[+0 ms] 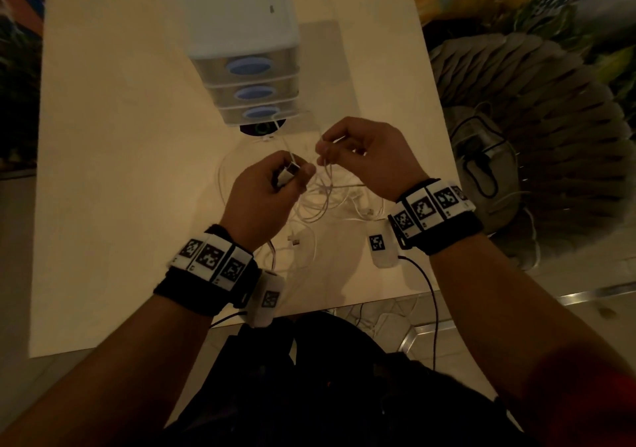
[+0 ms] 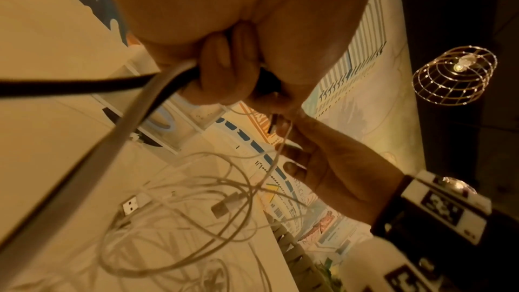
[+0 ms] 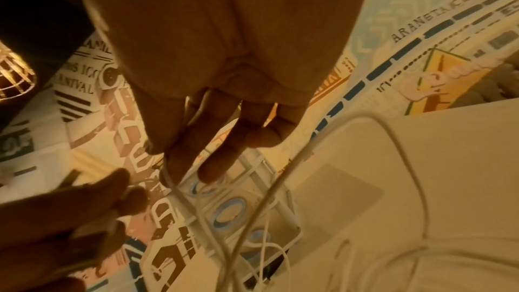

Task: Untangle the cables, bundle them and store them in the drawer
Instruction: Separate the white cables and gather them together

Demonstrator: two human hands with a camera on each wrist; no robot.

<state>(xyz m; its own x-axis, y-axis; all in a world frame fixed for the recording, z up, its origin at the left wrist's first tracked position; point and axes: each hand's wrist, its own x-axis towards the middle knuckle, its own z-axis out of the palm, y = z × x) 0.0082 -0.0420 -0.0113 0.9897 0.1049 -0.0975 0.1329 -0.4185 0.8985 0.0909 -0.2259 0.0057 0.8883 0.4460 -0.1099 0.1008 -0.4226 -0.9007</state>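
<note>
A tangle of thin white cables [image 1: 320, 202] lies on the pale table [image 1: 120, 171], below both raised hands. My left hand [image 1: 292, 174] grips a white USB plug [image 1: 288, 172] with a metal tip, its fingers curled round it. My right hand [image 1: 325, 152] pinches a white cable strand [image 3: 179, 190] between thumb and fingers, close to the left hand. Loose USB plugs [image 2: 130, 204] lie in the tangle [image 2: 196, 208]. The white drawer unit [image 1: 247, 78] with three shut drawers and blue handles stands just beyond the hands.
A dark round object [image 1: 261, 128] lies at the foot of the drawer unit. The table's near edge [image 1: 206, 326] runs below my wrists. On the floor to the right are a grey shoe [image 1: 488, 161] and a ribbed paper seat [image 1: 533, 78].
</note>
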